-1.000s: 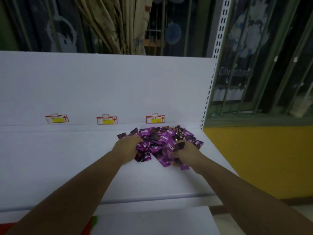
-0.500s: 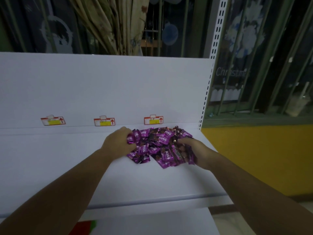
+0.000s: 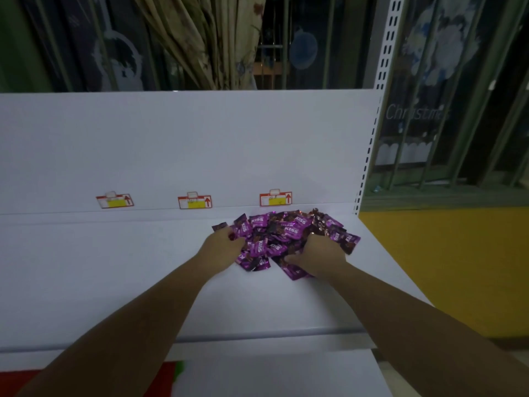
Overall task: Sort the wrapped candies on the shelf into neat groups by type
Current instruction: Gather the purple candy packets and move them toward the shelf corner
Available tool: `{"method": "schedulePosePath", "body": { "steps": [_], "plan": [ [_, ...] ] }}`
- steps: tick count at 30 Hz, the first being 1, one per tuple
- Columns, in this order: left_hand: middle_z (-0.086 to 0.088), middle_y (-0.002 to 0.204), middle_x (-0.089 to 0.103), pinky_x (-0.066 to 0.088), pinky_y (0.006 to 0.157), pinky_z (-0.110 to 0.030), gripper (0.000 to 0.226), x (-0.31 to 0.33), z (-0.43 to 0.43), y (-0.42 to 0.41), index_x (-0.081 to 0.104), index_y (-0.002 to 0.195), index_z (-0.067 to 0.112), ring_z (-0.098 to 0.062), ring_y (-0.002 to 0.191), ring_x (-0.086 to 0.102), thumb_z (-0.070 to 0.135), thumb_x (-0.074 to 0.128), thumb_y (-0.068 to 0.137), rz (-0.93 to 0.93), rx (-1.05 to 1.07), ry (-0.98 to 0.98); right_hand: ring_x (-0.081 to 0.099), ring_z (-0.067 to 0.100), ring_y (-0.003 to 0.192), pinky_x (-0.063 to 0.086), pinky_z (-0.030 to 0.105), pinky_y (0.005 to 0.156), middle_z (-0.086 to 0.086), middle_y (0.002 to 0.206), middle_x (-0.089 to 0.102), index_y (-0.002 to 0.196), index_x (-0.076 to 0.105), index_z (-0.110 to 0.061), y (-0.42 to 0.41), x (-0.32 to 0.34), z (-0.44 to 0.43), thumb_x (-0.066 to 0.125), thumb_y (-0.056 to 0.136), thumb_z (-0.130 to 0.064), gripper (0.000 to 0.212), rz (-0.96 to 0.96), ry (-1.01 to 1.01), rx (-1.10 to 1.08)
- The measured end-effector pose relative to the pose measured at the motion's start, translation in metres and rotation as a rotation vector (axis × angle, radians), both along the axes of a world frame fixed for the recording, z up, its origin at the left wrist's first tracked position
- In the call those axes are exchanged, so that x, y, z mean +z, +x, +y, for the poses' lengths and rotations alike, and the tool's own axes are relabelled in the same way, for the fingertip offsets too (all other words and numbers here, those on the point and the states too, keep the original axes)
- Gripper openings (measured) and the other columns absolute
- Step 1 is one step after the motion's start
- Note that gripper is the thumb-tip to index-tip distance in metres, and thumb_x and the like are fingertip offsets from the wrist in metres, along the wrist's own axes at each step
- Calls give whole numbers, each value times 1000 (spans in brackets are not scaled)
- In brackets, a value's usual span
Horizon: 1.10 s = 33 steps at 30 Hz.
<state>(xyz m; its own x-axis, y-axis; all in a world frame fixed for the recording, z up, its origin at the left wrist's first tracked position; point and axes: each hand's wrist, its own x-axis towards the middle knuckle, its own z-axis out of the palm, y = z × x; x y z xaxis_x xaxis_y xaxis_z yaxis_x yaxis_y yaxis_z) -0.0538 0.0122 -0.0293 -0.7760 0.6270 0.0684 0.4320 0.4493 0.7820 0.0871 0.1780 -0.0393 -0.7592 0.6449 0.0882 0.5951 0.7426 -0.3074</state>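
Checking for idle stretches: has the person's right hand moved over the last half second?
Yes: the right hand moved left, nearer below the rightmost red-and-yellow price tag.

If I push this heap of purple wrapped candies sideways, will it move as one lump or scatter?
Probably scatters: the purple candies lie loose and overlapping. Their glossy wrappers likely slide easily on the smooth white shelf. Each looks small and light.

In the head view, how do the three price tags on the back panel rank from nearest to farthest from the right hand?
1. Right price tag, just behind the candy pile, nearest the right hand.
2. Middle price tag, further left.
3. Left price tag, farthest left.
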Motion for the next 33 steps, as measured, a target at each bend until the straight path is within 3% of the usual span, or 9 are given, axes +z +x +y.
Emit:
{"method": "schedulePosePath", "body": {
  "steps": [2, 5, 13, 16, 19, 24, 27, 30, 33],
  "plan": [
    [-7, 71, 61, 47, 58, -30, 13, 2, 7, 4, 57, 81, 17, -20, 61, 59, 10, 50, 89, -132, -12, 75, 56, 10, 58, 45, 22, 54, -5, 66, 58, 76, 57, -18, -3, -3, 2, 63, 80, -48, 31, 5, -60, -5],
    [-7, 72, 59, 43, 51, -26, 10, 0, 19, 6, 57, 85, 14, -18, 58, 56, 7, 51, 88, -74, 3, 6, 54, 9, 53, 41, 19, 48, -4, 60, 55, 68, 55, -19, -2, -4, 4, 61, 80, -42, 27, 27, -105, 4],
    [1, 60, 49, 35, 50, -21, 43, -6, 52, 5, 45, 64, 16, -10, 54, 48, 51, 62, 81, 183, 59, -297, 55, 8, 54, 38, 19, 47, -5, 60, 57, 66, 56, -20, 13, 8, 8, 57, 81, -45, 29, 120, -100, 4],
    [0, 63, 50, 40, 60, -23, 44, -9, 59, 4, 45, 68, 14, -12, 60, 51, 51, 66, 78, 186, 74, -347, 63, 12, 61, 50, 23, 54, 0, 69, 65, 76, 57, -19, 24, 21, 13, 57, 83, -38, 20, 234, -280, -33],
    [0, 65, 51, 37, 50, -20, 37, -8, 61, 1, 45, 66, 15, -11, 59, 51, 39, 71, 77, 128, 96, -308, 67, 15, 68, 50, 23, 56, 5, 78, 69, 87, 61, -15, 33, 30, 18, 64, 81, -21, 9, 389, -583, -56],
    [-1, 73, 59, 39, 51, -23, 24, 4, 50, -3, 51, 80, 19, -12, 64, 57, 35, 67, 75, 107, 128, -147, 67, 21, 79, 52, 28, 65, 7, 86, 68, 93, 58, -18, 34, 31, 19, 62, 82, -9, 14, 480, -795, -28],
    [-3, 76, 59, 37, 53, -26, 25, 15, 32, -3, 51, 84, 17, -15, 67, 56, 39, 60, 78, 112, 146, -122, 67, 19, 72, 52, 27, 60, 6, 80, 67, 88, 55, -20, 27, 28, 14, 58, 85, -10, 10, 434, -779, 38],
    [-6, 80, 62, 43, 59, -31, 25, 21, 3, 0, 53, 88, 14, -21, 71, 59, 38, 57, 80, 109, 176, -116, 56, 10, 48, 45, 19, 46, 1, 62, 59, 80, 56, -15, 18, 20, 6, 57, 85, -11, 6, 361, -691, 144],
    [-7, 81, 60, 50, 51, -28, 26, 24, -36, 9, 50, 90, 16, -21, 65, 59, 38, 59, 80, 25, 253, -89, 50, 6, 42, 41, 17, 43, 0, 61, 58, 82, 59, -15, 5, 14, -10, 64, 82, -23, 10, 255, -539, 294]
  ]
}}
